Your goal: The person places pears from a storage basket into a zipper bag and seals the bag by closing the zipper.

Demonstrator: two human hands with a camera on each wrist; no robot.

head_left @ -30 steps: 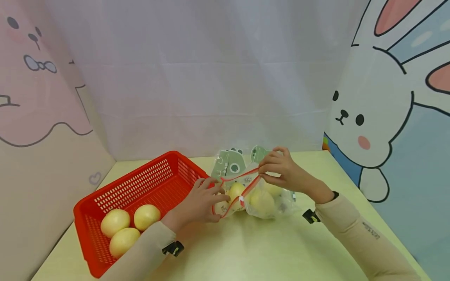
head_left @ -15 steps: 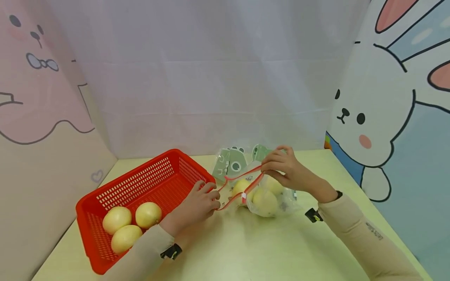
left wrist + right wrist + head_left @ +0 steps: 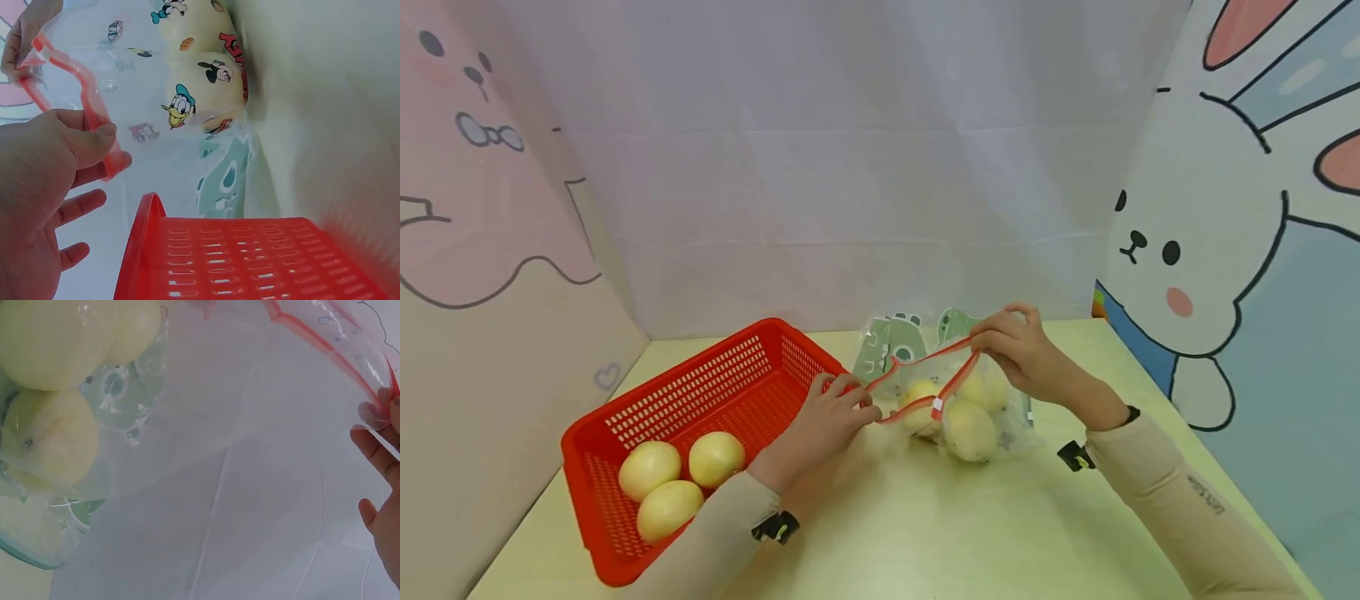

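Note:
A clear plastic zip bag (image 3: 957, 385) with a red zip edge and cartoon prints holds several pale yellow round fruits (image 3: 972, 431). My left hand (image 3: 823, 425) pinches the left end of the red edge between thumb and index finger, the other fingers spread apart in the left wrist view. With thumb and fingertips my right hand (image 3: 1026, 354) grips the opposite corner, raised higher. The mouth gapes between both hands, and a white slider (image 3: 937, 405) sits on its near side. The fruits rest low in the bag, at the table.
A red perforated basket (image 3: 760, 417) stands left, close by my left hand, with three similar yellow fruits (image 3: 717, 459) at its near end. Behind the bag lie green dinosaur-printed packages (image 3: 904, 340) against the white backdrop (image 3: 850, 183). Printed cloths hang on both sides.
My right hand has moved right and up with its corner. The left hand went from spread fingers at the bag mouth to pinching its edge; the red edge now stretches farther right. The basket fruits stay put.

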